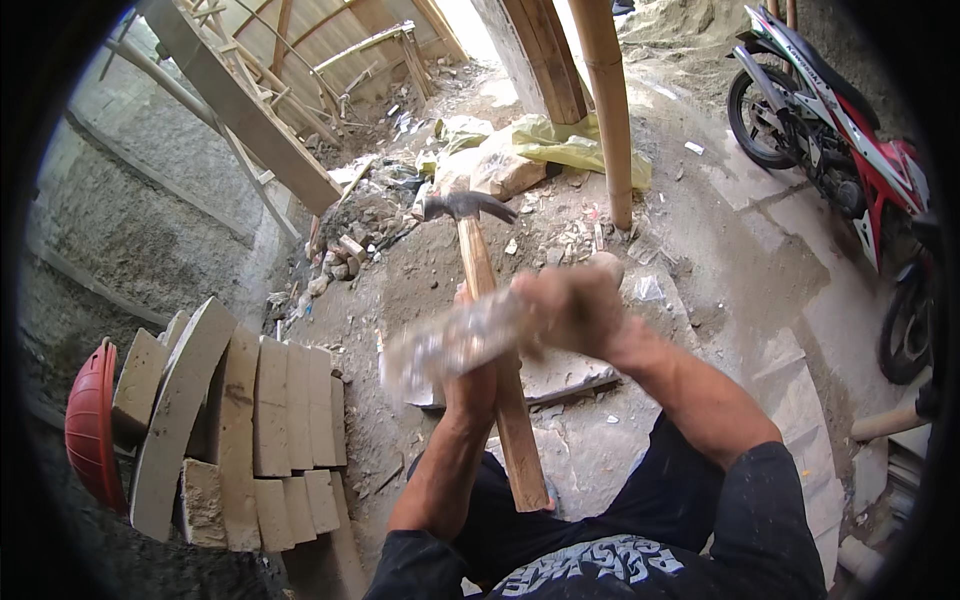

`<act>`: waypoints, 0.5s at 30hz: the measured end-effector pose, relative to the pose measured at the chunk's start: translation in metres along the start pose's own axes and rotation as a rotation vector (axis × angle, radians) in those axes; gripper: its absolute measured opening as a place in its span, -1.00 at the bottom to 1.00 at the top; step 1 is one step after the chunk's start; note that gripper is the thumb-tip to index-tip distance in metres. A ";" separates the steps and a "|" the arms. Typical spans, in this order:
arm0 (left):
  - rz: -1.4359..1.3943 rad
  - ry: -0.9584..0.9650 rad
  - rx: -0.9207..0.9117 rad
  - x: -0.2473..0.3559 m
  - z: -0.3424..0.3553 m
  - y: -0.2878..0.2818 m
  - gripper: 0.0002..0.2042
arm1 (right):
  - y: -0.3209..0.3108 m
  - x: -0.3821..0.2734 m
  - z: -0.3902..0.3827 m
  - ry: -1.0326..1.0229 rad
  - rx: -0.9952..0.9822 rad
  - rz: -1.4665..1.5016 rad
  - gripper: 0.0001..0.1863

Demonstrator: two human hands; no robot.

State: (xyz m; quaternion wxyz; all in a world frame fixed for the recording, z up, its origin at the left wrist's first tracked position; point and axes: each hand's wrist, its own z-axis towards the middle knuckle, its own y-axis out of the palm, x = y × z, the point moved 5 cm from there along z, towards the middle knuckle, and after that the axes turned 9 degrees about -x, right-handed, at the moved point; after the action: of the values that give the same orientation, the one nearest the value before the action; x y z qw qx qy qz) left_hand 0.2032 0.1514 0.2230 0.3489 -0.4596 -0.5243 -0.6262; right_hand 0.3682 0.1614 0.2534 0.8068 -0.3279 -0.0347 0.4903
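Observation:
Upright before me stands a claw hammer (483, 262), its dark head up and its wooden handle running down toward my lap. My left hand (470, 388) is closed around the handle, with part of the fingers covered. My right hand (575, 305) is smeared by motion but looks closed on one end of a rough, greyish, elongated piece (440, 345). That piece crosses in front of the handle; blur hides its exact kind and whether it touches the handle. Below my hands a pale slab (570, 378) lies on the ground.
Pale blocks (272, 405) are stacked at the left, beside a red hard hat (92, 425). Rubble and a yellowish sheet (565, 140) lie ahead, near a bamboo post (605, 110) and a wooden beam (250, 115). At the right stands a motorcycle (835, 130).

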 end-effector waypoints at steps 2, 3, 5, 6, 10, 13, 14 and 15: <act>0.106 -0.042 0.063 -0.001 -0.002 -0.004 -0.47 | -0.002 0.010 -0.001 0.311 -0.025 -0.249 -0.84; 0.148 -0.065 0.083 -0.001 -0.003 -0.005 -0.45 | -0.002 0.010 0.000 0.331 -0.063 -0.228 -0.82; -0.055 -0.002 0.000 0.003 -0.002 0.001 -0.46 | 0.000 -0.004 0.004 0.072 -0.084 -0.139 -0.82; -0.103 -0.008 -0.004 0.003 -0.005 0.002 -0.47 | -0.004 -0.014 0.004 -0.137 -0.012 -0.131 -0.82; 0.212 -0.082 0.097 0.004 -0.011 0.001 -0.49 | -0.007 0.010 0.005 0.283 0.044 -0.250 -0.77; 0.028 0.047 -0.020 0.007 -0.008 0.007 -0.52 | 0.004 -0.002 0.005 0.043 -0.026 -0.216 -0.80; -0.079 0.042 -0.052 0.005 -0.005 0.008 -0.52 | 0.002 -0.014 0.001 -0.135 0.021 -0.230 -0.78; 0.024 0.031 -0.059 0.005 -0.005 0.008 -0.54 | 0.006 -0.005 0.004 -0.032 -0.019 -0.154 -0.75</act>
State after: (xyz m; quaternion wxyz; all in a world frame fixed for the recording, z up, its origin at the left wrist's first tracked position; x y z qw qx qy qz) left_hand 0.2080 0.1449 0.2299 0.3506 -0.4661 -0.4946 -0.6444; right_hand 0.3593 0.1609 0.2548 0.8383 -0.3239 -0.0775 0.4317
